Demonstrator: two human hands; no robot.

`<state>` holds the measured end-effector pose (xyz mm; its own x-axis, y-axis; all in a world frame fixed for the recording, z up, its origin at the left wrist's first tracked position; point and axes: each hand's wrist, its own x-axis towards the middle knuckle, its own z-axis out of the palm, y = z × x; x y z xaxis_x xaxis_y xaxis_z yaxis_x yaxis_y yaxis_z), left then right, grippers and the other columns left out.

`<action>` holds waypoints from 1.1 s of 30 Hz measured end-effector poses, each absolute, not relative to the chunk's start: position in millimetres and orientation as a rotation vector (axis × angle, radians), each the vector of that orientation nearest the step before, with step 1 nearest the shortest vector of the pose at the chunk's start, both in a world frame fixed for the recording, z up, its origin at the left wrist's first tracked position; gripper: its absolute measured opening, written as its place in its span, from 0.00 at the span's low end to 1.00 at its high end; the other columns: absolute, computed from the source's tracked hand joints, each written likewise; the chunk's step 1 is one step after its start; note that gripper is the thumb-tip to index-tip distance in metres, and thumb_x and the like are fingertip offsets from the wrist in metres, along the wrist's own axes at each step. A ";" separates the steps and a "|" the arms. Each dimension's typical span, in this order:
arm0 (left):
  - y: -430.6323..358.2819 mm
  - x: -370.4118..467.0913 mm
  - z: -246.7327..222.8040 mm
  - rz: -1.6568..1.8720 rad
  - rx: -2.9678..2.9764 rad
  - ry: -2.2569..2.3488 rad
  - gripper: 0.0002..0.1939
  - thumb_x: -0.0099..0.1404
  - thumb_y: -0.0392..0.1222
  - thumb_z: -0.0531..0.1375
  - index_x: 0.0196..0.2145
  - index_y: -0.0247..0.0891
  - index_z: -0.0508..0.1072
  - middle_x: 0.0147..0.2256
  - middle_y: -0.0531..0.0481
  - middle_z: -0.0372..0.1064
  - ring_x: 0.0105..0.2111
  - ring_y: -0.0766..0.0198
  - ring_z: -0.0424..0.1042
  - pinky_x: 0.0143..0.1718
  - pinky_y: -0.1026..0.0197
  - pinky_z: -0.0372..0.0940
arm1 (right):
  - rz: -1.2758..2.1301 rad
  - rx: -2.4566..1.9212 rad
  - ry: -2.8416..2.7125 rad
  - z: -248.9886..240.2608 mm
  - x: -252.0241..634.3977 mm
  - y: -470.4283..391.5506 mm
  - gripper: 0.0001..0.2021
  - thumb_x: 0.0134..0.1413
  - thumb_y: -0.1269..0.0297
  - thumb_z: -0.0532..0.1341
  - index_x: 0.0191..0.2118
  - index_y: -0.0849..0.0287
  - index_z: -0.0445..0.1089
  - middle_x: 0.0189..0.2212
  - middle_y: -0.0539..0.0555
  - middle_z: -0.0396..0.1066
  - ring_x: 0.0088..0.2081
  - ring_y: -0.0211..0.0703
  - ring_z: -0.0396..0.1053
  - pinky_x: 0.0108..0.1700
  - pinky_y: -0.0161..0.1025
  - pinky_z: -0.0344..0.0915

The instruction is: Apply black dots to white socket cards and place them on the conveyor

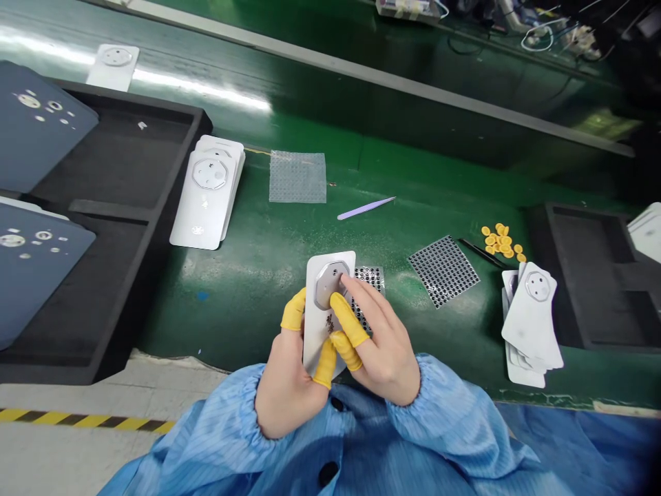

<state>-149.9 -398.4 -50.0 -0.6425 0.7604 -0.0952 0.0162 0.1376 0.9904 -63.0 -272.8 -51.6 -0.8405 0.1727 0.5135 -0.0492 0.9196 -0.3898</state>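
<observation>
A white phone back cover (pixel 317 331) with a silver octagonal camera ring is tilted up in front of me. My left hand (pixel 292 386) is closed around its lower part, with yellow finger cots on the thumb and a finger. Curled against the right side of the cover, my right hand (pixel 379 337) has fingertips on the camera ring and its thumb by the cover's edge. Yellow cots sleeve its thumb and index finger. A sheet of small black dots (pixel 369 279) lies partly hidden behind the cover and my right hand.
Stacked white covers lie left (pixel 199 213) and right (pixel 534 324). Purple tweezers (pixel 364 209), a translucent textured sheet (pixel 298 178), another dotted sheet (pixel 444 271), black tweezers (pixel 483 253) and yellow finger cots (pixel 500 241) are on the green bench. Black trays (pixel 178 165) flank it.
</observation>
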 end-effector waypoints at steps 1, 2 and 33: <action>-398.9 -149.7 -51.3 1.556 0.746 1.831 0.32 0.63 0.37 0.60 0.61 0.47 0.51 0.56 0.41 0.66 0.51 0.51 0.71 0.47 0.53 0.70 | 0.523 -0.119 -2.539 -53.3 -62.1 -276.0 0.19 0.59 0.72 0.54 0.55 0.72 0.62 0.60 0.74 0.56 0.63 0.62 0.53 0.57 0.60 0.66; -399.2 -149.5 -52.7 1.552 0.741 1.850 0.33 0.63 0.37 0.60 0.62 0.47 0.50 0.56 0.41 0.65 0.52 0.51 0.70 0.48 0.53 0.70 | 0.520 -0.146 -2.562 -55.6 -61.4 -278.9 0.20 0.59 0.71 0.54 0.56 0.73 0.61 0.61 0.75 0.54 0.64 0.63 0.51 0.57 0.60 0.65; -396.2 -146.2 -43.6 1.740 0.446 1.491 0.34 0.60 0.34 0.64 0.59 0.47 0.54 0.57 0.42 0.64 0.53 0.52 0.70 0.50 0.56 0.70 | 0.677 -0.066 -2.554 -54.1 -57.0 -267.0 0.23 0.55 0.73 0.55 0.57 0.67 0.62 0.67 0.66 0.44 0.66 0.65 0.44 0.60 0.65 0.59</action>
